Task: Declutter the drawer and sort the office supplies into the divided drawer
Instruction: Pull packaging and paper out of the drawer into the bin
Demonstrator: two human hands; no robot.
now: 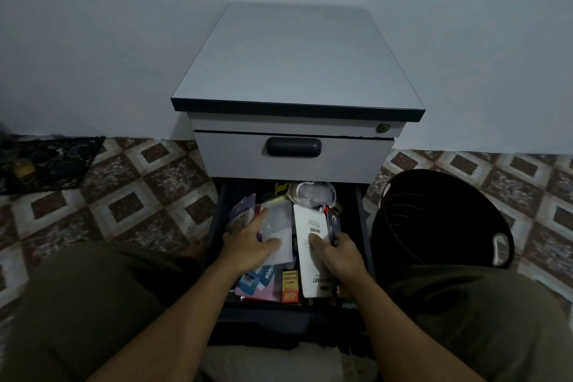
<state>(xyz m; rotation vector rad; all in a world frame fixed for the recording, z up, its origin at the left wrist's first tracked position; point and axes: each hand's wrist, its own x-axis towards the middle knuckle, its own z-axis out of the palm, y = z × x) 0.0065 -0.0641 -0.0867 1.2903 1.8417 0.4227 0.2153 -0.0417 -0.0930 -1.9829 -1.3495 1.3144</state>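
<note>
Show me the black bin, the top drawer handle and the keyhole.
black bin (pixel 434 226), head view, inner wall
top drawer handle (pixel 293 147), head view, middle of grip
keyhole (pixel 384 128), head view, lock face

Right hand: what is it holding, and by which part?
The right hand pinches the white barcoded package at its right edge, about midway along.

Open drawer (pixel 218 220) crammed with supplies (pixel 267 277); left hand (pixel 248 246) gripping a clear packet (pixel 277 225), right hand (pixel 338 254) a white card pack (pixel 307 216), fill its middle; closed upper drawer (pixel 294 164) overhangs at 12 o'clock; black bin (pixel 434 226) crowds 3 o'clock; open tiled floor (pixel 124 201) at 9 o'clock.
</note>
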